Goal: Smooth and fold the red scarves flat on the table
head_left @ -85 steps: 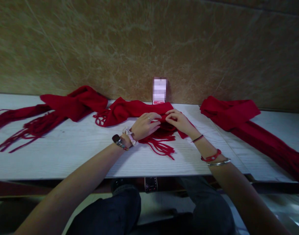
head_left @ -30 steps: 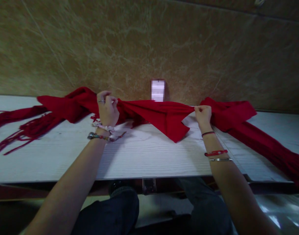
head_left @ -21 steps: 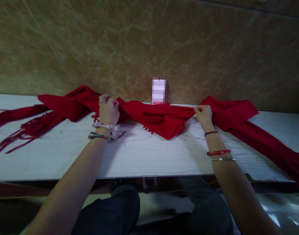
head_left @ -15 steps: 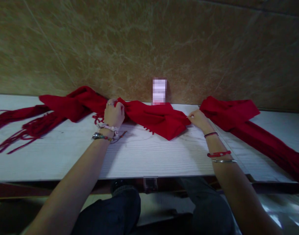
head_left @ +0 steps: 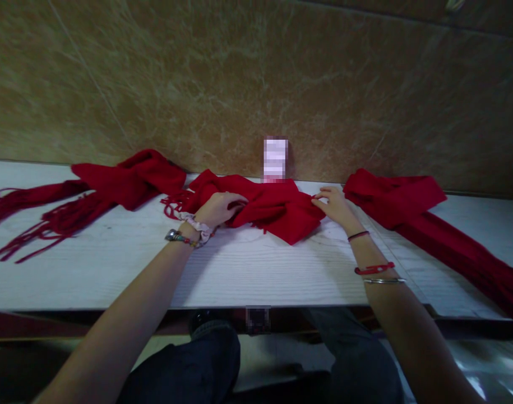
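Observation:
A red fringed scarf (head_left: 277,205) lies bunched in the middle of the white table, between my two hands. My left hand (head_left: 220,209) is closed on its left part, with the fingertips tucked out of sight in a fold. At the scarf's right edge, my right hand (head_left: 331,206) pinches the cloth between thumb and fingers. Fringe from this scarf pokes out to the left of my left hand. A second red scarf (head_left: 130,179) rests further left, its tassels trailing toward the table's left end. The third red scarf (head_left: 394,196) lies folded over to the right of my right hand.
The white wood-grain table (head_left: 281,275) stands against a brown marbled wall (head_left: 197,84). A blurred-out pale rectangular item (head_left: 275,160) is upright by the wall, behind the middle scarf. My legs (head_left: 189,359) are below the table's front edge.
My left hand has moved right and slightly down, from the scarf's left end onto its folds. My right hand has shifted slightly left, and the middle scarf's folds have changed shape.

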Demonstrator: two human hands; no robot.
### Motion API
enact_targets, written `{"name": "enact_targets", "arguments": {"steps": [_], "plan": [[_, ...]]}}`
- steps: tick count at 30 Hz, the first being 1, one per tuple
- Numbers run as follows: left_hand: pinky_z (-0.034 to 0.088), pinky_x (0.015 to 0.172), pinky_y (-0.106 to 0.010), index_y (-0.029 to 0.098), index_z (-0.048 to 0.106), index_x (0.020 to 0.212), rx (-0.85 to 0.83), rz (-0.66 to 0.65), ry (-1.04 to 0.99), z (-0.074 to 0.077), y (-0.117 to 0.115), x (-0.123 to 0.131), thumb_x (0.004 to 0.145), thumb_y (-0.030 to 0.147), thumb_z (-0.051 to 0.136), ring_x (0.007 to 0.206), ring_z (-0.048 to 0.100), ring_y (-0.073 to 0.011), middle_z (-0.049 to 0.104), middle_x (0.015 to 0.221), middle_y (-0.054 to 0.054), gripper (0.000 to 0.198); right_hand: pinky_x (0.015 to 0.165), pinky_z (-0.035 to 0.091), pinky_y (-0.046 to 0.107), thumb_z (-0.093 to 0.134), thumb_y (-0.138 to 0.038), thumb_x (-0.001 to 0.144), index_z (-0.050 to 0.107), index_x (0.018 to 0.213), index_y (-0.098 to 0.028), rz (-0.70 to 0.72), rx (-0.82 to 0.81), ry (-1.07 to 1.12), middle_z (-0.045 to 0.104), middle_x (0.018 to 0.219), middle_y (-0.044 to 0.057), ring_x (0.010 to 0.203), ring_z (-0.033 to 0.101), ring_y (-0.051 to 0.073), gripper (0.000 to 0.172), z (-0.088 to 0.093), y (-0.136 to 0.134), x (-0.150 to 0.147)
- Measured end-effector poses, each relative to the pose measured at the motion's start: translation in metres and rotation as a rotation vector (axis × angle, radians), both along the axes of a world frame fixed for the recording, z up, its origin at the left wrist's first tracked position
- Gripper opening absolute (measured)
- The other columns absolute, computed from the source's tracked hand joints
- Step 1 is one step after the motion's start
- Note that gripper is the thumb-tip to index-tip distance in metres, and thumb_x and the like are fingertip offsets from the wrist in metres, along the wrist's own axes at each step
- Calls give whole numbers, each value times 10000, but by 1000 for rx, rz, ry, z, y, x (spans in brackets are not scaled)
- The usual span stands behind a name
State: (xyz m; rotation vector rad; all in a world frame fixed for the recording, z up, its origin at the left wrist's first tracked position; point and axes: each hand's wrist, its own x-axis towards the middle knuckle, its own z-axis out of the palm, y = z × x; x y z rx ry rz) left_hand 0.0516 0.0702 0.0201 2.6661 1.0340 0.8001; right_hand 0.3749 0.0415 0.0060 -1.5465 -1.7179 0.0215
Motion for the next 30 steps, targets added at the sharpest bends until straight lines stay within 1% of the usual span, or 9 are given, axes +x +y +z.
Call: {"name": "enact_targets", "arguments": {"steps": [4, 7, 9, 11, 15, 18, 21, 26, 30], "plan": [[488, 683, -249, 140, 642, 924, -95, -24, -158, 10, -10, 1, 758, 367, 502, 738, 626, -158, 679, 834, -60, 315, 799, 449, 377, 584, -286, 682, 564, 598, -201, 4, 171, 216, 586, 903, 74, 935, 546, 213, 122, 19, -9, -4], [423, 488, -204, 114, 621, 960, -228, 14, -220, 13, -10, -3, 759, 415, 504, 521, 553, -125, 594, 572, -3, 380, 804, 444, 347, 486, -320, 731, 471, 578, -211, 125, 296, 484, 586, 822, 44, 882, 577, 185, 188, 35, -18, -6], [377, 440, -199, 113, 613, 975, -236, 73, -227, 12, -7, -5, 802, 445, 437, 447, 495, -116, 509, 469, 28, 415, 732, 461, 310, 422, -326, 753, 437, 585, -216, 209, 287, 648, 557, 703, 15, 769, 597, 160, 202, 40, -22, -7], [404, 486, -214, 115, 616, 970, -148, 147, -201, 9, -3, -5, 837, 447, 372, 488, 519, -128, 535, 503, 9, 433, 612, 460, 276, 411, -339, 759, 418, 586, -218, 208, 202, 694, 504, 592, -17, 586, 570, 130, 211, 39, -22, -8], [472, 718, -290, 113, 603, 1015, 39, 164, -56, -2, 3, 2, 819, 403, 410, 793, 604, -187, 660, 912, -100, 400, 495, 430, 265, 500, -308, 737, 480, 714, -211, 78, -47, 440, 512, 566, -41, 410, 462, 100, 102, 24, -17, -14], [456, 828, -330, 122, 586, 1063, 31, 73, 37, -7, 4, 7, 789, 372, 459, 929, 591, -204, 635, 1067, -110, 392, 655, 474, 323, 585, -207, 685, 568, 847, -193, -14, -46, 66, 575, 704, 19, 637, 564, 167, 164, 10, -13, -17], [469, 813, -312, 132, 585, 1074, -23, 20, 41, -7, 3, 8, 778, 322, 475, 888, 613, -185, 658, 1018, -88, 369, 785, 459, 361, 601, -179, 684, 634, 780, -184, -53, -45, -169, 561, 844, 77, 822, 560, 210, 102, 1, -11, -17], [469, 816, -299, 160, 625, 977, 95, 48, -46, -1, -2, 7, 782, 274, 490, 875, 616, -176, 671, 967, -57, 263, 811, 450, 358, 603, -140, 678, 616, 619, -176, -37, -83, -229, 514, 872, 85, 851, 540, 211, 71, 5, -11, -15], [444, 849, -317, 175, 623, 940, 333, 242, -186, 6, -6, 5, 801, 220, 478, 913, 592, -183, 659, 955, -51, 206, 831, 429, 372, 526, -170, 757, 598, 718, -175, -115, 149, -69, 509, 880, 92, 898, 520, 218, 83, 21, -16, -18]]}}
